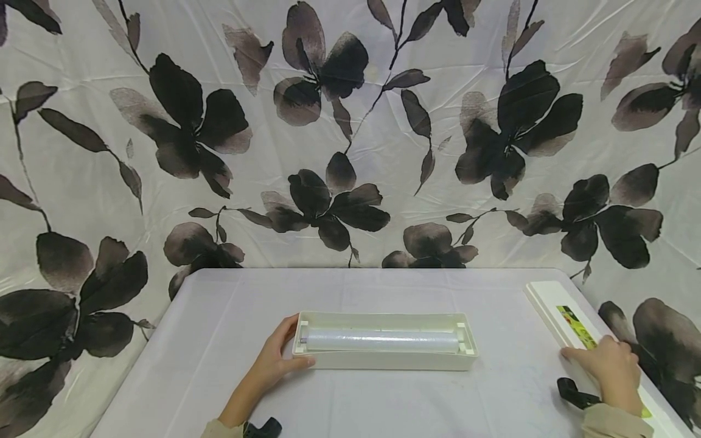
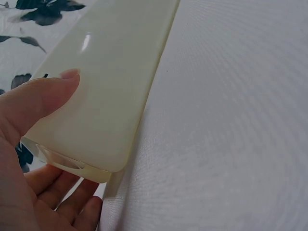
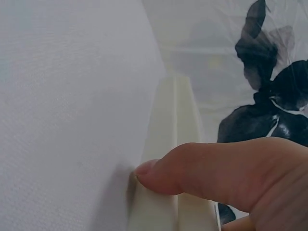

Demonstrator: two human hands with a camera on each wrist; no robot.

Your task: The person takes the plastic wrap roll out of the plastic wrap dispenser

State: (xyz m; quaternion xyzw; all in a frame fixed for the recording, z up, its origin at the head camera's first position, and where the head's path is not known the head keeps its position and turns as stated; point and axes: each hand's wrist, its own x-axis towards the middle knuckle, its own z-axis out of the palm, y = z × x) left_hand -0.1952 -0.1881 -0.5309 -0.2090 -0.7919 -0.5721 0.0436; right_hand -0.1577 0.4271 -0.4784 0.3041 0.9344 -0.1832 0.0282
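An off-white plastic wrap dispenser box point(image 1: 389, 363) lies lengthwise on the table, with a clear roll of plastic wrap point(image 1: 383, 340) inside. My left hand point(image 1: 272, 359) grips its left end. In the left wrist view the thumb lies on the long side of the box point(image 2: 110, 91), while the other fingers are at its end. At the table's right edge, my right hand point(image 1: 608, 368) holds a long white lid point(image 1: 547, 299) with a yellow-green label. The thumb presses the near long edge of the lid point(image 3: 163, 115) in the right wrist view; the other fingers are mostly hidden.
A white cloth covers the table point(image 1: 427, 404). Behind and around it hangs a white curtain point(image 1: 405, 152) printed with dark flowers. The lid lies along the table's right edge, apart from the box.
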